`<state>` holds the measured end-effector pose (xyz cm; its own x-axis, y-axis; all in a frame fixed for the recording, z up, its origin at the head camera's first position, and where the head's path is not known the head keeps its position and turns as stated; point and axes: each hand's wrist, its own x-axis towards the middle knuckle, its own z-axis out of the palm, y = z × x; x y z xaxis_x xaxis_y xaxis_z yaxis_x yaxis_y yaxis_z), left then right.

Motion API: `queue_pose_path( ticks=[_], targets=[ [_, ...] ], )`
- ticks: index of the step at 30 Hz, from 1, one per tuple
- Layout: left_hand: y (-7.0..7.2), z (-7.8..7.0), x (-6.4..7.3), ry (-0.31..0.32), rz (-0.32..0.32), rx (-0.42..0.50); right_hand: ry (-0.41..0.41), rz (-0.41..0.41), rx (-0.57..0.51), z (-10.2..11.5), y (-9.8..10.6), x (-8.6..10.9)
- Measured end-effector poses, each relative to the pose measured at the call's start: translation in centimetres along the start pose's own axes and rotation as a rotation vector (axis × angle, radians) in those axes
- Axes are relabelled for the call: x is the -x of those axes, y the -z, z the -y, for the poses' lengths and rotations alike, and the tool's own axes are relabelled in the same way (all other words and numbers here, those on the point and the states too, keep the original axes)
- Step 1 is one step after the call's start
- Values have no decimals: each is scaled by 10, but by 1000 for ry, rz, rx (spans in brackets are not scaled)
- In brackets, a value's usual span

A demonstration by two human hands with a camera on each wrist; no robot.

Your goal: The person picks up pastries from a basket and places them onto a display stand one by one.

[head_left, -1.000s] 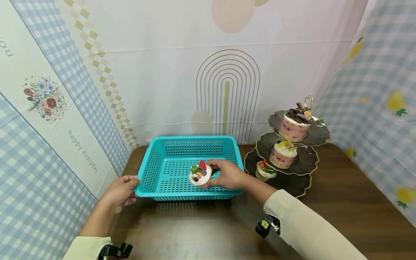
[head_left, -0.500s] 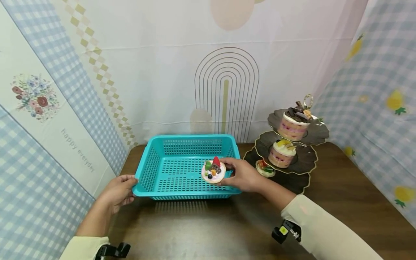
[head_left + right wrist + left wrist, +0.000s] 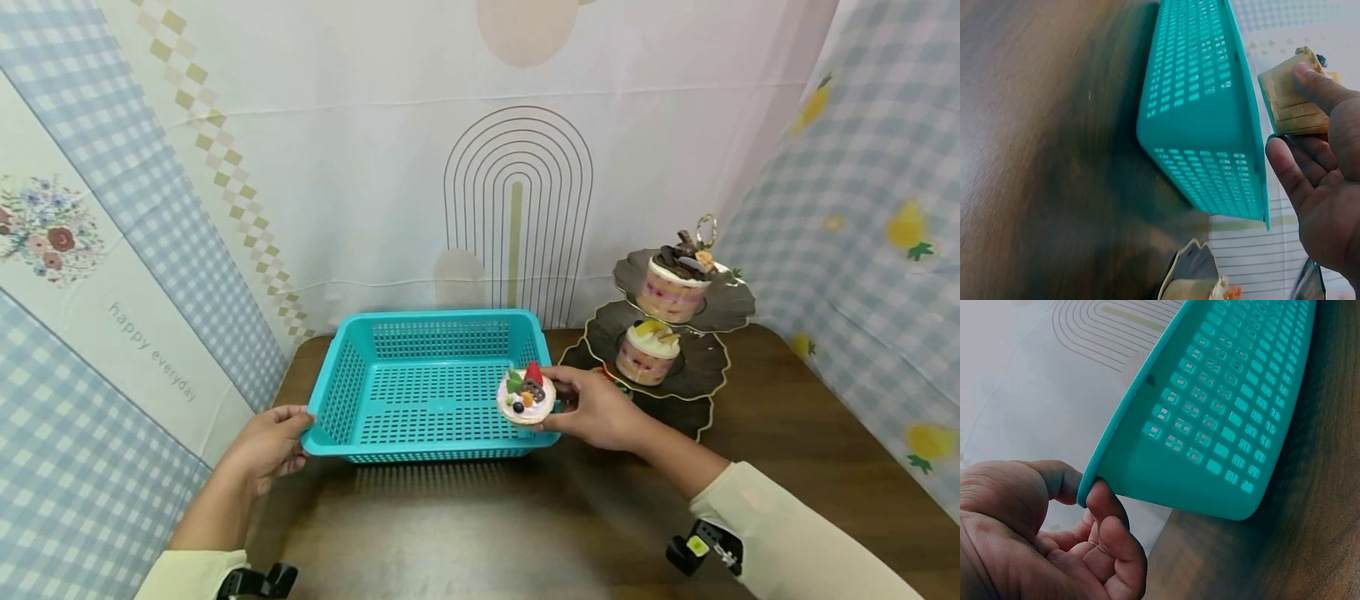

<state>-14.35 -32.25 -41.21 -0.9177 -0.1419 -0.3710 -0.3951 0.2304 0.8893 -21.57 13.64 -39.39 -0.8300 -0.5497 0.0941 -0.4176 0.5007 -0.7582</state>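
Note:
At the left front corner of a turquoise plastic basket (image 3: 431, 451), my left hand (image 3: 262, 448) pinches the rim between thumb and finger, clearly so in the left wrist view. My right hand (image 3: 603, 414) holds a fruit tart (image 3: 527, 402) above the basket's right front corner. White cream, a red wedge, green bits and a dark berry top this tart. The right wrist view shows its pale ridged cup (image 3: 1291, 103) gripped by thumb and fingers. Behind the right hand, another tart on the stand is mostly hidden.
To the right is a dark tiered stand (image 3: 705, 372) with gold edges. A chocolate-topped cake (image 3: 672, 298) sits on its top tier and a cream-topped cake (image 3: 647, 360) on the middle one. Patterned cloth (image 3: 360, 208) hangs behind the wooden table (image 3: 450, 533).
My right hand has carried the tart rightward, from above the basket's middle-right to its right front corner. The left hand keeps its hold on the rim.

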Motion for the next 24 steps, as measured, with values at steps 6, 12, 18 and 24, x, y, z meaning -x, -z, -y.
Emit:
queue_pose_path(
  ticks=[6,12,18,24],
  targets=[
    [-1,1,0,1,-1,-6,-5,-34,-3,-7,8,14],
    [0,1,0,3,-3,4,-42,-65,-15,-15,16,29],
    [1,1,-1,-1,6,23,-58,-70,-38,-24,21,44],
    [2,2,-3,-4,7,24,-73,-118,-13,-32,25,59]
  ],
)
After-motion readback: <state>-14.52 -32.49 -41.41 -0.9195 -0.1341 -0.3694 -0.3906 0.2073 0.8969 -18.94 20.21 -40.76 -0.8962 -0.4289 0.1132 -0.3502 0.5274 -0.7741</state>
